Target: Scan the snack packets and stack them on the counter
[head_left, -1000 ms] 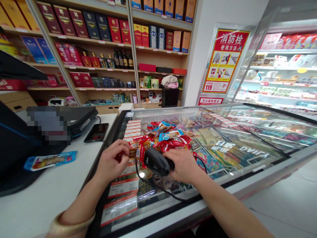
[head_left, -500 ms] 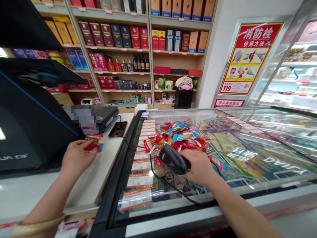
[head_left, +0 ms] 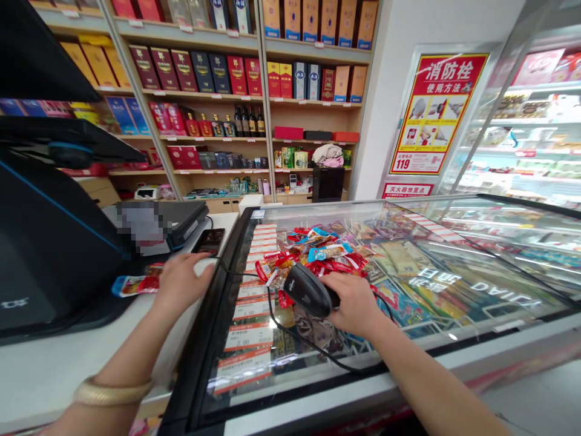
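My right hand (head_left: 351, 303) is wrapped round the handle of a black barcode scanner (head_left: 307, 290), held over the glass lid of a chest freezer. Just beyond its head lies a heap of small red and blue snack packets (head_left: 329, 251) on the glass. My left hand (head_left: 184, 281) is above the white counter, thumb and fingers apart, with nothing visible held between them. Beside its knuckles, a few red and blue snack packets (head_left: 138, 282) rest by the foot of the black checkout terminal (head_left: 49, 242). Their right end is partly hidden by the hand.
A dark phone (head_left: 211, 240) lies on the counter near the black scale (head_left: 188, 221). The scanner's cable (head_left: 313, 348) loops over the freezer glass, above price labels (head_left: 249, 336). Shelves of boxed bottles (head_left: 195, 69) stand behind.
My left hand has moved right, away from the packets it held, which now lie on the counter by the terminal. My right hand still grips the scanner. The view has shifted slightly.
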The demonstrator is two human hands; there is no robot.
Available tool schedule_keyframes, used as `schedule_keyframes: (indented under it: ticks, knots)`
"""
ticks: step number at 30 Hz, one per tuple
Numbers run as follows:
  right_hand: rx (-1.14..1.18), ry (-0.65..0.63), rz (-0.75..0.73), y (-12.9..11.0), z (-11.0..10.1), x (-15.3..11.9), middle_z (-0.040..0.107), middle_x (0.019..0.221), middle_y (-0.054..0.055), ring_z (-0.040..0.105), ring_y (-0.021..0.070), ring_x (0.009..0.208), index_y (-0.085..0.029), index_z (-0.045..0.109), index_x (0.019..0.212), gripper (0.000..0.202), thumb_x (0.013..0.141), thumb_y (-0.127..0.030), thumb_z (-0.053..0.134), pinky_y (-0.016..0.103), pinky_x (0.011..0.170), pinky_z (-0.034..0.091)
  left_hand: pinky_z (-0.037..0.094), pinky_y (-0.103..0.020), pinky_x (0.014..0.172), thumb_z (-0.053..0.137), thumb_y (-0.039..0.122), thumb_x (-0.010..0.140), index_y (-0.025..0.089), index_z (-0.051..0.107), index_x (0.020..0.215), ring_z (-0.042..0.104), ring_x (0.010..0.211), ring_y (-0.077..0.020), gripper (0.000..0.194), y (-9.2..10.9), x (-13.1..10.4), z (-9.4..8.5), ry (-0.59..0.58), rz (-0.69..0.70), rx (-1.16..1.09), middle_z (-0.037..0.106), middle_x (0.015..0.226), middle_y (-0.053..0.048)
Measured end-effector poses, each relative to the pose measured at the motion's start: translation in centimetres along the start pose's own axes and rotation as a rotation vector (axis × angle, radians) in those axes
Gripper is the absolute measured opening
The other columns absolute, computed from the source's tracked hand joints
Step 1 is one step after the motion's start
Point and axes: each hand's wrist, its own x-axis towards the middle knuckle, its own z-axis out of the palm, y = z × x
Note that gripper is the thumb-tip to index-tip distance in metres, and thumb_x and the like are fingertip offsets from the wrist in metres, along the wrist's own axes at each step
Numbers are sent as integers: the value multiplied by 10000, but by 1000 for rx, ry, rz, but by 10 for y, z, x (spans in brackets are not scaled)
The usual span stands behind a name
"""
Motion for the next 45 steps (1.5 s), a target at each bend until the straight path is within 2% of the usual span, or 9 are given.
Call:
schedule_keyframes:
  ticks: [5, 8, 11, 14, 19, 22, 27, 35, 45]
  knots:
    - [1, 14, -2, -1, 0, 2, 714, 846, 39, 665, 207, 760, -208, 659, 958, 291, 670, -235, 629, 279, 679, 452, 452, -429, 935, 413, 462, 836, 192, 717, 1120, 600, 1132, -342, 496, 75, 6, 21, -221, 24, -59, 675, 1208, -148]
    - [-6, 24, 0, -1, 0, 3, 708, 827, 32, 662, 206, 736, -208, 659, 951, 300, 654, -233, 631, 282, 664, 446, 466, -462, 854, 400, 514, 840, 207, 734, 1049, 617, 1079, -384, 499, 96, 6, 33, -309, -30, -24, 707, 1121, -164]
    - [-12, 18, 9, -1, 1, 3, 712, 840, 34, 660, 206, 734, -212, 658, 959, 314, 646, -239, 637, 283, 664, 442, 467, -419, 767, 446, 497, 816, 204, 729, 813, 653, 946, -365, 408, 95, 6, 42, -285, -44, -79, 733, 928, -162]
    - [-1, 14, 15, 0, 2, 2, 716, 868, 34, 661, 203, 751, -216, 654, 973, 323, 652, -243, 639, 283, 679, 442, 442, -328, 639, 484, 426, 785, 208, 624, 650, 640, 719, -261, 292, 85, 5, 49, -168, -70, -349, 682, 701, -91]
    - [8, 20, 0, -1, 1, 1, 707, 841, 28, 657, 202, 746, -213, 649, 963, 313, 652, -241, 635, 277, 659, 430, 340, -237, 437, 520, 495, 763, 214, 532, 691, 419, 439, -121, 290, 83, 0, 48, 3, -202, -1036, 473, 511, 43]
    - [18, 22, -33, -2, 1, 2, 705, 832, 28, 654, 195, 734, -210, 644, 960, 308, 657, -261, 632, 274, 656, 430, 302, -209, 386, 573, 513, 745, 215, 498, 702, 350, 407, -87, 311, 89, -5, 43, 34, -247, -1255, 417, 523, 70]
    - [15, -19, -86, -5, 0, 3, 702, 832, 31, 648, 188, 717, -209, 631, 982, 335, 662, -310, 631, 273, 631, 428, 334, -196, 401, 575, 576, 771, 206, 483, 686, 386, 435, -88, 391, 96, -12, 36, 15, -148, -1244, 414, 521, 62]
    - [8, -45, -47, -6, 1, 3, 704, 848, 27, 653, 193, 749, -214, 632, 984, 329, 664, -290, 640, 282, 668, 442, 398, -219, 500, 538, 589, 800, 197, 486, 650, 449, 519, -112, 422, 98, -16, 35, 2, 4, -1176, 491, 561, 27]
    - [-18, -88, -33, -3, 3, 7, 701, 861, 26, 656, 199, 776, -213, 627, 989, 317, 678, -275, 636, 279, 692, 451, 421, -226, 537, 568, 575, 793, 190, 545, 711, 484, 574, -124, 394, 96, -14, 38, -56, -11, -1284, 567, 644, 6]
